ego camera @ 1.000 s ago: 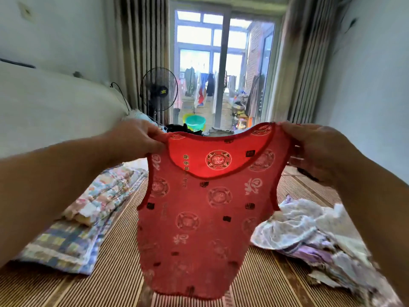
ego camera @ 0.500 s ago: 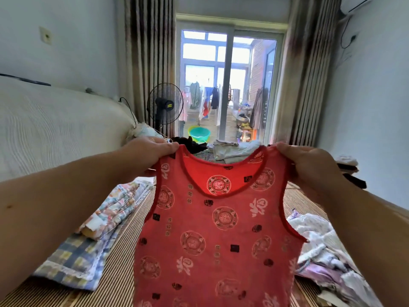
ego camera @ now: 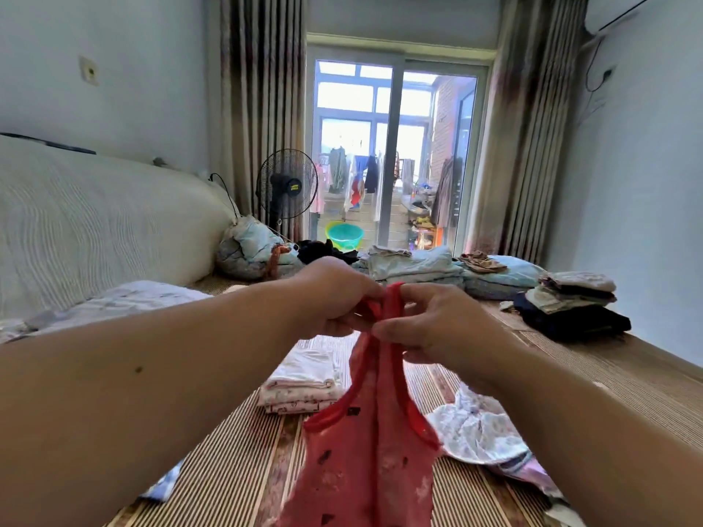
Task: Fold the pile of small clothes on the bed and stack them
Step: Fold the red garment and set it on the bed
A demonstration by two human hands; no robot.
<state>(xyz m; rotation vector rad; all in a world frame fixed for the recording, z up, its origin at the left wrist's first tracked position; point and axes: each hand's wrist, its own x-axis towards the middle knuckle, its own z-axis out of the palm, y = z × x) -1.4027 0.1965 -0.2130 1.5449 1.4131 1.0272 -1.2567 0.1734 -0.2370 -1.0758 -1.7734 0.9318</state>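
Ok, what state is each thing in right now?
Red vest: halved lengthwise, straps together, hanging.
Left hand: pinches the straps.
Right hand: pinches the straps.
White stack: folded, on the bed.
Loose clothes: crumpled, not yet folded.
Dark stack: folded.
Curtains: drawn open.

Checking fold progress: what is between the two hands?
In the head view: the shoulder straps of the red vest, pinched together by the left hand and the right hand.
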